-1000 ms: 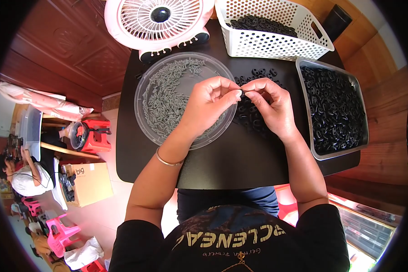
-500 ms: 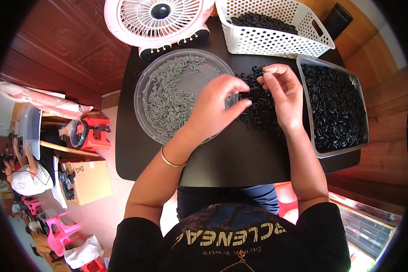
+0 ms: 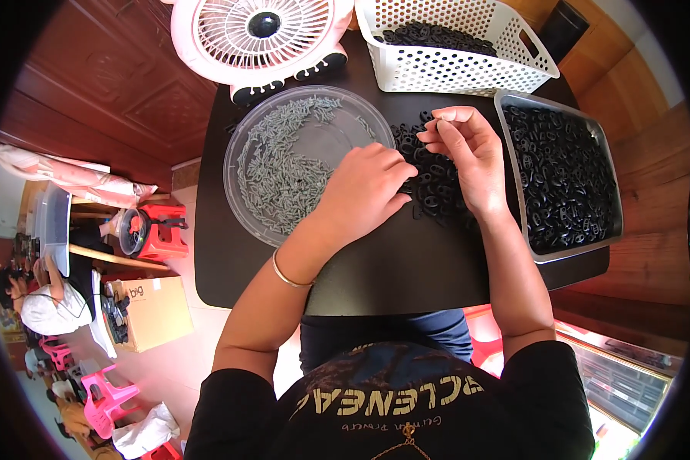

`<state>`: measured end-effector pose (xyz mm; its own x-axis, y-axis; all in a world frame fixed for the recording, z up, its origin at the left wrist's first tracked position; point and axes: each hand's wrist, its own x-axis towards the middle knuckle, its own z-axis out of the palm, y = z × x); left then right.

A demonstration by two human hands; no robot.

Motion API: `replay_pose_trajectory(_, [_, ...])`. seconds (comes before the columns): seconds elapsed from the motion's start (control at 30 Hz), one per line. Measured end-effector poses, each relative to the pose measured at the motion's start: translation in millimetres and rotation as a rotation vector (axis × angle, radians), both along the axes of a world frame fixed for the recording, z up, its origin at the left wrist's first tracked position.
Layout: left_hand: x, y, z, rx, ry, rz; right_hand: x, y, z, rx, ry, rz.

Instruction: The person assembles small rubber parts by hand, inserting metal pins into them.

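My left hand (image 3: 364,188) is over the right rim of a round clear tub (image 3: 232,192), its fingers and thumb closed on a small black plastic piece (image 3: 409,182) that is mostly hidden. Grey-green pins (image 3: 272,180) lie spread in the tub. On the tabletop between my hands is a loose heap of black plastic pieces (image 3: 437,184), oval with holes. Above the heap's right side, my right hand (image 3: 471,157) is raised in a pinch, thumb against forefinger; what sits between the tips is too small to name.
To the right stands a metal tray (image 3: 523,192) full of black pieces. A white perforated basket (image 3: 460,73) with more of them is at the back, beside a pink fan (image 3: 264,46). The dark table (image 3: 406,284) has a rounded front edge. Another person (image 3: 50,307) sits at far left.
My left hand has come down toward the heap, and its spread thumb and fingers have closed. My right hand keeps its pinch nearly in place. The whole view has shifted slightly.
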<state>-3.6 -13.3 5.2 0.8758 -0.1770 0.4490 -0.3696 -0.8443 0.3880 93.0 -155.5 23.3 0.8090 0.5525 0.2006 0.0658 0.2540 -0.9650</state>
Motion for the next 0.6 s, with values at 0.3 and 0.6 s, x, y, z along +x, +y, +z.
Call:
replay_pose_trajectory(0.3, [-1.6,-6.8,-0.8,0.134,0.010,0.030,0.2,1.7,-1.1,-0.059,-0.116,-0.034])
replay_pose_trajectory(0.6, [5.3,-7.3,-8.0,0.058,-0.166,0.023,1.7,0.8,-2.6,-0.102,-0.096,-0.038])
